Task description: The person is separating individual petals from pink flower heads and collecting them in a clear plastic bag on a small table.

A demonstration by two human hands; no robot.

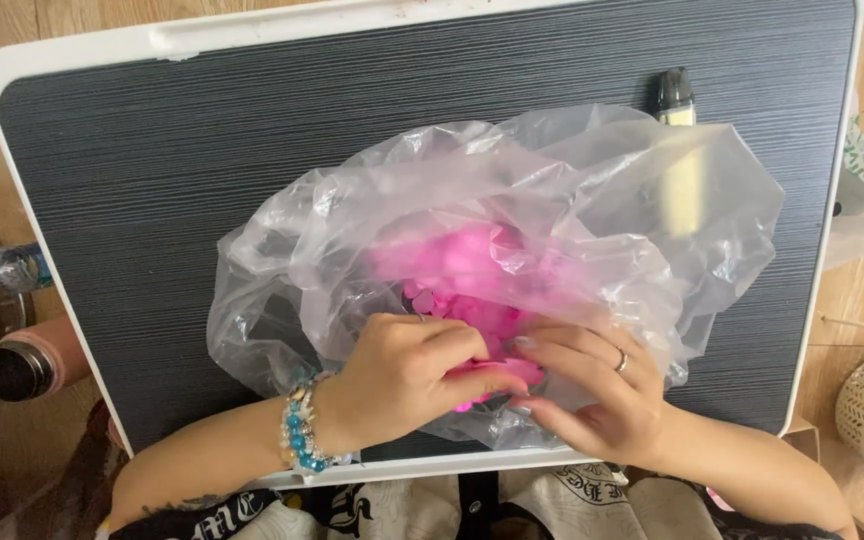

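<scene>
A dark table (152,170) with a white rim fills the frame. In the middle lies a big clear plastic bag (512,190) full of pink pieces (462,265). At the bag's mouth, lower middle, both hands pinch pink pieces: left hand (402,380), right hand (592,395).

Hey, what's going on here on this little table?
A person is working with both hands at the mouth of a clear plastic bag full of small pink pieces, which lies on a dark tabletop with a white rim. The left hand, with a beaded bracelet at the wrist, and the right hand, with a ring, pinch pink pieces between the fingertips.
</scene>
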